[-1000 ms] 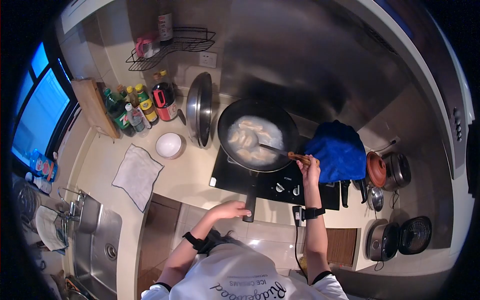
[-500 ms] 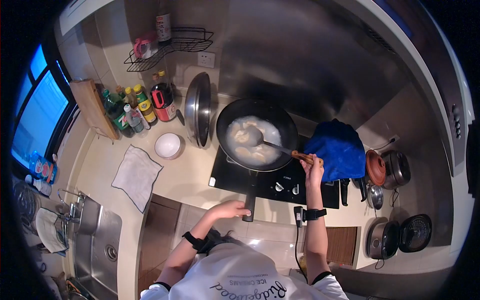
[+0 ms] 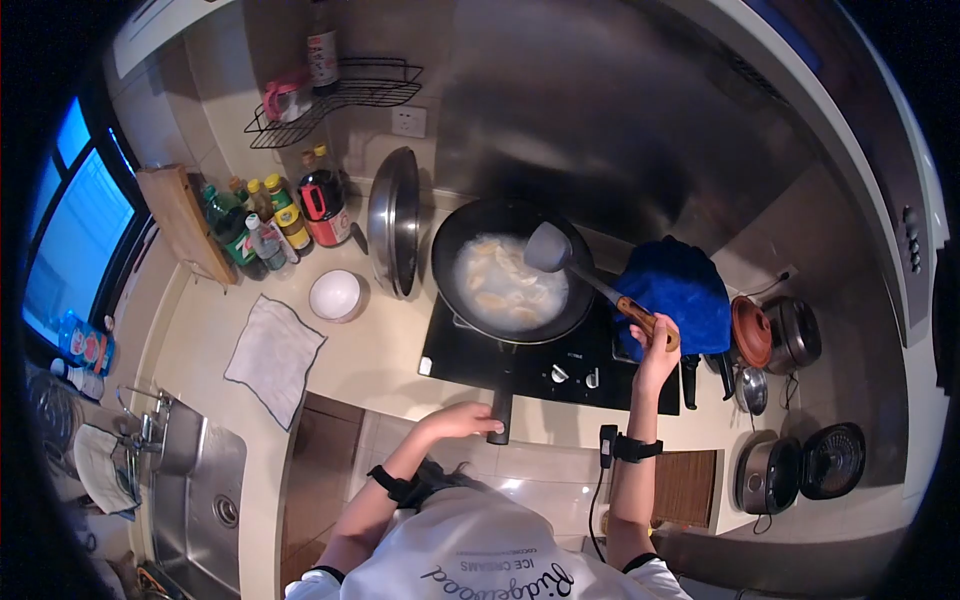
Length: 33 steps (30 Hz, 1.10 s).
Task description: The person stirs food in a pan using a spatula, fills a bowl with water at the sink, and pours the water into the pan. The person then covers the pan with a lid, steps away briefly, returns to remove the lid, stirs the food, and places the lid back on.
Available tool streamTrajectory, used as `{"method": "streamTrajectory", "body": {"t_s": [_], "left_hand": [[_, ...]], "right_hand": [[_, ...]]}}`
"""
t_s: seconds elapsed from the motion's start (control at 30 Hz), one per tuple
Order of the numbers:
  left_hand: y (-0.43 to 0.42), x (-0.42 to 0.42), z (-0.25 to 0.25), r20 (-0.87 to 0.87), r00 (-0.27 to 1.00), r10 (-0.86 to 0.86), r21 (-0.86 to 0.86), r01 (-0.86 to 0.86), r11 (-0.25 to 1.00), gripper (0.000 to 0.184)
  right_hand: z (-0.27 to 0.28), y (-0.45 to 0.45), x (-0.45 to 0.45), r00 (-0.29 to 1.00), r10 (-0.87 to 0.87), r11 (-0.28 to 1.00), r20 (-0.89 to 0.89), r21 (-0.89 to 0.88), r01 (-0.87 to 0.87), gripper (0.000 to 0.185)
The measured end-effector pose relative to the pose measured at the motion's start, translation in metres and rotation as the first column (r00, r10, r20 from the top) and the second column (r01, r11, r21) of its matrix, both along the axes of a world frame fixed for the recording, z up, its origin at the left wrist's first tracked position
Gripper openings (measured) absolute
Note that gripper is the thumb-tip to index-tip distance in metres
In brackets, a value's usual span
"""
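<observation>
A black wok point(image 3: 449, 285) sits on the stove, with several pale dumplings point(image 3: 495, 275) in cloudy, whitish liquid. My left hand point(image 3: 462, 422) is closed on the end of the wok handle point(image 3: 502, 400), which points toward me. In my right hand point(image 3: 656, 355) is a spatula with a wooden handle point(image 3: 640, 318), gripped near its end. Its grey head point(image 3: 547, 248) hangs over the right far part of the wok, above the liquid.
The black stove point(image 3: 470, 362) carries a blue cloth-covered thing point(image 3: 675, 295) right of the wok. A metal lid point(image 3: 393, 222) stands upright at left. A white bowl point(image 3: 336, 297), a cloth point(image 3: 275, 355) and several bottles point(image 3: 285, 210) are farther left, beyond the sink point(image 3: 215, 460).
My right hand has moved right and slightly toward me. The spatula head has lifted out of the liquid and shifted right and away. My left hand stays on the wok handle.
</observation>
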<state>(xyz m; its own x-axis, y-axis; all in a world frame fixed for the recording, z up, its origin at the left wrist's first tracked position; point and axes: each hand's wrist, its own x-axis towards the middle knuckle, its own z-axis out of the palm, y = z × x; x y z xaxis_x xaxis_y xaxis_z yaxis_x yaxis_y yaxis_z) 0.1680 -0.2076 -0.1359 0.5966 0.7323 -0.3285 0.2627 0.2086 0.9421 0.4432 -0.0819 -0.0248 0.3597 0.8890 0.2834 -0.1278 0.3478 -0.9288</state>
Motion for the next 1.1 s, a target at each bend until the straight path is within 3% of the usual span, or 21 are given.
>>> {"method": "streamTrajectory", "body": {"t_s": [0.2, 0.43, 0.83, 1.1], "left_hand": [[-0.001, -0.001, 0.014, -0.025, 1.000, -0.014, -0.006, 0.014, 1.000, 0.032], [0.001, -0.001, 0.022, 0.009, 1.000, -0.018, -0.025, 0.019, 1.000, 0.034], [0.003, -0.001, 0.005, -0.036, 0.998, -0.044, 0.007, 0.044, 0.999, 0.036], [0.002, 0.000, -0.009, 0.029, 0.999, -0.023, -0.050, 0.025, 0.998, 0.031]], "right_hand": [[0.012, -0.019, 0.010, 0.972, -0.027, 0.987, 0.232, 0.161, -0.011, 0.019], [0.019, -0.039, 0.017, 0.937, -0.009, 0.979, 0.350, 0.193, -0.063, 0.016], [0.026, -0.060, 0.011, 0.904, 0.002, 0.972, 0.428, 0.210, -0.102, 0.014], [0.028, -0.071, 0.007, 0.895, 0.019, 0.976, 0.446, 0.185, -0.112, 0.013]]}}
